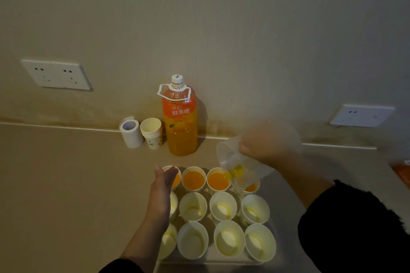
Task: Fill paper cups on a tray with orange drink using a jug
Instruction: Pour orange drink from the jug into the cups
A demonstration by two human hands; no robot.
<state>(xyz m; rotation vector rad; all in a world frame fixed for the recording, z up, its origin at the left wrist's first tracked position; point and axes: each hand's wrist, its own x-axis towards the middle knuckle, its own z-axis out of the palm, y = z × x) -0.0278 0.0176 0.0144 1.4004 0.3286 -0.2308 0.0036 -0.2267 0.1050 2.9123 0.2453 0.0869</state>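
Right hand (264, 143) grips a clear jug (238, 165) tipped over the back-row cups (218, 180) on the tray (208, 260); left hand (160, 197), fingers straight, rests beside the left cups; bottle (180, 117) stands behind by the wall

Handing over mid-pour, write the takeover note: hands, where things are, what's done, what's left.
Right hand grips the clear jug, tipped over the back-right cup; jug nearly empty.
Left hand open, fingers straight, beside the back-left cup on the tray.
Done: back row of four holds orange drink, the rightmost under the spout.
Left: eight cups in the middle and front rows, only yellowish traces inside.
Capped bottle stands behind the tray for refills.
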